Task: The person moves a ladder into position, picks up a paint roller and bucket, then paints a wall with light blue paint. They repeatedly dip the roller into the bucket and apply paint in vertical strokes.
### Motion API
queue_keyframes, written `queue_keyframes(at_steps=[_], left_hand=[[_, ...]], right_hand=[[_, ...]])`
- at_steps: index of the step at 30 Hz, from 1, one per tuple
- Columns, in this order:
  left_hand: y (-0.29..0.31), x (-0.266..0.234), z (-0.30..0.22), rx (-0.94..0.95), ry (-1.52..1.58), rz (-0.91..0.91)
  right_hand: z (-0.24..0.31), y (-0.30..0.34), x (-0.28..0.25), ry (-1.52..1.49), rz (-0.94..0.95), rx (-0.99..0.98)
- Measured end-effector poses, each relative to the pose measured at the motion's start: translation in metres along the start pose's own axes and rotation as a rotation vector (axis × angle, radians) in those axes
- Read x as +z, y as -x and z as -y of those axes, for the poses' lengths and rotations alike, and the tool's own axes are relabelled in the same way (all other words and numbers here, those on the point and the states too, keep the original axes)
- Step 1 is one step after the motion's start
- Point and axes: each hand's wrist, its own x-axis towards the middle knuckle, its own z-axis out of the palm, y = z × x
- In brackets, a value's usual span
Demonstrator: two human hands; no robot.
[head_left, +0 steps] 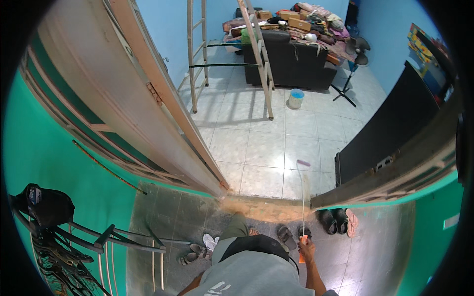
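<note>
Head view: how are your hands posed?

— Your right hand (307, 250), forearm (314, 277) rising from the lower edge, grips one orange handle (303, 240); its pole (303, 202) reaches one purple roller (304, 163), right of centre.

— Your left hand?

— Hidden; its fingers cannot be told. One bucket (296, 100), one ladder (257, 61): upper centre.

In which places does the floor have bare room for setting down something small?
Bare white tiles lie between the bucket and the purple roller head. Bare grey tiles lie between the pink slippers and the right green wall. It is crowded on the dark sofa, under a mixed pile, and before the threshold, where footwear stands.
</note>
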Motion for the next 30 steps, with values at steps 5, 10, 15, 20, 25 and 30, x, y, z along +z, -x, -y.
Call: queue_keyframes(at_steps=[5, 10, 15, 20, 25, 30], left_hand=[[-0.047, -0.054, -0.106, 0.244, 0.103, -0.213], [-0.133, -0.139, -0.213, 0.580, -0.329, -0.292], [-0.197, -0.219, -0.368, 0.451, -0.044, -0.149], [-0.269, -0.323, -0.473, 0.452, -0.010, -0.318], [-0.225, -0.479, -0.644, 0.655, 0.094, -0.478], [-0.240, -0.556, -0.768, 0.844, 0.183, -0.536]], right_hand=[[0.023, -0.041, 0.017, 0.255, -0.300, -0.504], [0.132, -0.093, 0.030, 0.102, -0.035, 0.095], [0.042, -0.249, 0.036, 0.006, -0.114, 0.226], [0.297, -0.327, 0.032, -0.199, 0.090, 0.464], [0.344, -0.417, 0.027, -0.506, -0.003, 0.293], [0.380, -0.515, -0.003, -0.359, -0.021, 0.361]])
